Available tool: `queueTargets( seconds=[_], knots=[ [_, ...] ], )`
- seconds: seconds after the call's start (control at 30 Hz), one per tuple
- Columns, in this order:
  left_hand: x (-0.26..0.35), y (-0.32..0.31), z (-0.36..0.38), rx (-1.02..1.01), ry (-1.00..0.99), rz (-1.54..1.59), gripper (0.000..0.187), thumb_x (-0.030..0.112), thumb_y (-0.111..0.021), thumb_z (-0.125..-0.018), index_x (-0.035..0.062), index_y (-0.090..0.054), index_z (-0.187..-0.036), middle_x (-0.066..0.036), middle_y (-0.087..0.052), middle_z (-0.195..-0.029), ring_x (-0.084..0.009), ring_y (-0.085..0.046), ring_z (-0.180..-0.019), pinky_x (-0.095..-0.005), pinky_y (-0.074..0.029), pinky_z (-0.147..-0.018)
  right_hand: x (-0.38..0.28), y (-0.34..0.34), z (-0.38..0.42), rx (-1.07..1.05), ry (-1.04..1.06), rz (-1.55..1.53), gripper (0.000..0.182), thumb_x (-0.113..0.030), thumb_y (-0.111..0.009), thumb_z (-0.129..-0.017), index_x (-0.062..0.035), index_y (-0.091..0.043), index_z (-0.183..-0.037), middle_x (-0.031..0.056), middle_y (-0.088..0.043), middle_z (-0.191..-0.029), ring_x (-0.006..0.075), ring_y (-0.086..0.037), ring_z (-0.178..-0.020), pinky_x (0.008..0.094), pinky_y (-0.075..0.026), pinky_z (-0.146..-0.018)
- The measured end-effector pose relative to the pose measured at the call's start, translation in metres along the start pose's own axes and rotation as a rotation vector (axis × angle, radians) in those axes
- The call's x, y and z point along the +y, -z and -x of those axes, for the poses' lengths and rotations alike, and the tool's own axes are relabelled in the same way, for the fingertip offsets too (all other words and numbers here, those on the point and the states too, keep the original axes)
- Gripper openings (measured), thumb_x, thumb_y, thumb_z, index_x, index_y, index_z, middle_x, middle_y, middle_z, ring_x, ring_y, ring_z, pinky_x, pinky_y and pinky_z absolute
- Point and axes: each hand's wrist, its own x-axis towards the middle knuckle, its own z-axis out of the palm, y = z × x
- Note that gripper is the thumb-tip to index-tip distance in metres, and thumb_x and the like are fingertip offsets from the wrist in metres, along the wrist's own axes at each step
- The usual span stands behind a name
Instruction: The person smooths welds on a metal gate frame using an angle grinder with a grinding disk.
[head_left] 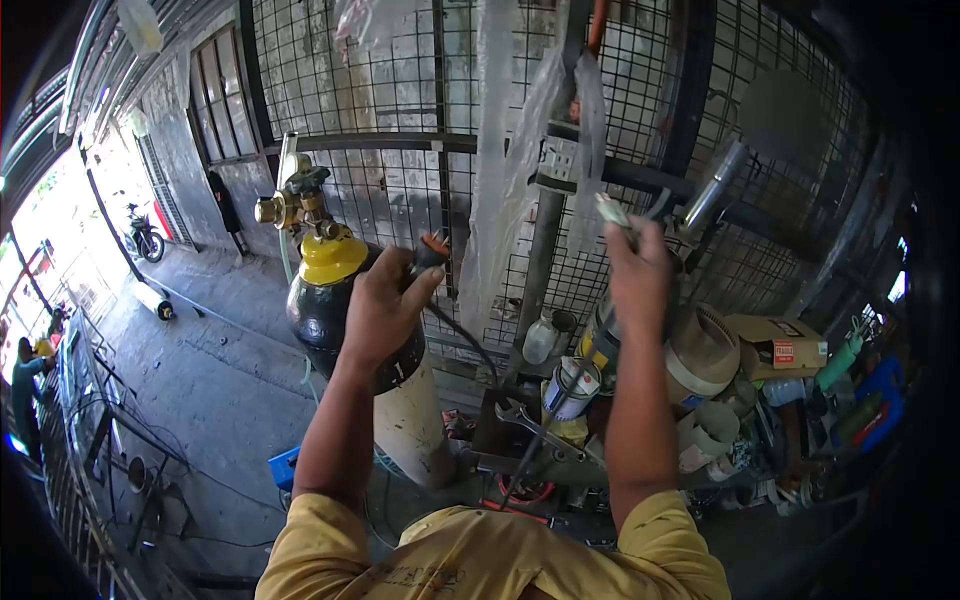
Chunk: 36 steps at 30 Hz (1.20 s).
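My left hand (380,305) is closed around a black cable connector (430,258) with an orange, copper-like tip. A dark cable (460,328) runs down from it toward the bench. Raised at the right, my right hand (638,262) pinches a small whitish, plug-like piece (612,210); slight blur hides its details. Between and beyond the hands, a socket outlet (557,160) is fixed to a metal post. Just behind my left hand stands a gas cylinder (318,318), black with a yellow neck, with a brass valve and regulator (300,205) on top.
A wire mesh wall (400,205) with plastic sheeting (490,190) stands ahead. The cluttered bench holds an adjustable wrench (520,415), a paint can (572,388), a glass jar (540,340) and a cardboard box (775,345). At far left, a person (28,385) is near metal racks.
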Motion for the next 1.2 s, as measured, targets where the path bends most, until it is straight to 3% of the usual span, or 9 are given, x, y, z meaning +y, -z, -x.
queueTargets(
  seconds=[0.23,0.27,0.6,0.7,0.83,1.0,1.03,1.07,1.2],
  knots=[
    [-0.049,0.043,0.020,0.078,-0.171,0.044,0.035,0.023,-0.082,-0.083,-0.0017,-0.062,-0.097,-0.011,-0.060,-0.072,-0.0165,-0.057,-0.064,-0.0322,-0.047,-0.060,0.021,-0.094,-0.021,0.086,0.102,0.221,0.033,-0.025,-0.069,-0.094,0.0021,-0.061,-0.112,0.0163,-0.068,-0.097,0.0274,-0.065,-0.086,0.0385,-0.051,-0.078],
    [-0.049,0.049,0.022,0.050,-0.188,0.026,0.035,0.024,-0.083,-0.083,-0.0017,-0.062,-0.097,-0.010,-0.060,-0.072,-0.0165,-0.057,-0.064,-0.0321,-0.047,-0.060,0.016,-0.098,-0.021,0.089,0.074,0.183,0.034,-0.025,-0.068,-0.094,0.0025,-0.060,-0.112,0.0199,-0.068,-0.100,0.0319,-0.067,-0.089,0.0413,-0.051,-0.080],
    [-0.072,0.070,0.013,-0.021,-0.406,0.166,0.042,0.028,-0.089,-0.076,0.0023,-0.057,-0.088,-0.007,-0.056,-0.072,-0.0178,-0.052,-0.058,-0.0310,-0.043,-0.054,0.030,-0.118,-0.040,0.110,-0.024,0.386,0.040,-0.029,-0.068,-0.095,0.0055,-0.061,-0.114,0.0255,-0.067,-0.106,0.0391,-0.066,-0.096,0.0425,-0.050,-0.085],
    [-0.076,0.074,0.012,-0.042,-0.402,0.157,0.042,0.027,-0.089,-0.076,0.0035,-0.056,-0.088,-0.007,-0.055,-0.071,-0.0201,-0.052,-0.057,-0.0315,-0.042,-0.053,0.036,-0.121,-0.052,0.179,0.206,0.583,0.042,-0.033,-0.068,-0.091,0.0042,-0.063,-0.109,0.0278,-0.068,-0.106,0.0447,-0.066,-0.100,0.0488,-0.050,-0.087],
    [-0.077,0.076,0.007,-0.040,-0.430,0.193,0.041,0.026,-0.089,-0.075,0.0031,-0.058,-0.088,-0.009,-0.057,-0.072,-0.0229,-0.055,-0.061,-0.0334,-0.043,-0.056,0.051,-0.124,-0.071,0.136,0.197,0.599,0.051,-0.038,-0.068,-0.091,0.0084,-0.063,-0.110,0.0309,-0.067,-0.110,0.0468,-0.064,-0.107,0.0473,-0.049,-0.092],
    [-0.079,0.075,0.005,-0.049,-0.423,0.275,0.037,0.024,-0.087,-0.077,0.0017,-0.061,-0.089,-0.010,-0.058,-0.073,-0.0258,-0.059,-0.064,-0.0357,-0.046,-0.059,0.073,-0.137,-0.072,0.314,0.281,0.687,0.061,-0.047,-0.066,-0.092,0.0105,-0.063,-0.115,0.0309,-0.066,-0.115,0.0442,-0.063,-0.112,0.0460,-0.048,-0.096],
    [-0.081,0.073,0.006,-0.053,-0.416,0.238,0.042,0.029,-0.090,-0.074,0.0018,-0.063,-0.091,-0.008,-0.062,-0.076,-0.0202,-0.062,-0.067,-0.0327,-0.047,-0.059,0.083,-0.131,-0.079,0.303,0.252,0.711,0.067,-0.051,-0.066,-0.092,0.0110,-0.062,-0.117,0.0311,-0.065,-0.118,0.0423,-0.062,-0.114,0.0460,-0.048,-0.096],
    [-0.083,0.072,0.007,-0.052,-0.407,0.193,0.047,0.034,-0.092,-0.072,0.0019,-0.065,-0.092,-0.007,-0.066,-0.080,-0.0146,-0.064,-0.069,-0.0297,-0.048,-0.059,0.090,-0.127,-0.082,0.260,0.215,0.670,0.061,-0.048,-0.066,-0.093,0.0084,-0.062,-0.116,0.0262,-0.064,-0.113,0.0365,-0.061,-0.106,0.0428,-0.048,-0.089],
    [-0.088,0.068,0.011,0.024,-0.457,0.160,0.043,0.031,-0.087,-0.075,0.0031,-0.062,-0.095,-0.010,-0.060,-0.074,-0.0289,-0.062,-0.067,-0.0372,-0.048,-0.060,0.076,-0.119,-0.058,-0.031,-0.214,-0.070,0.037,-0.034,-0.067,-0.097,-0.0019,-0.061,-0.113,0.0067,-0.062,-0.094,0.0133,-0.055,-0.077,0.0302,-0.048,-0.064]
  ],
)
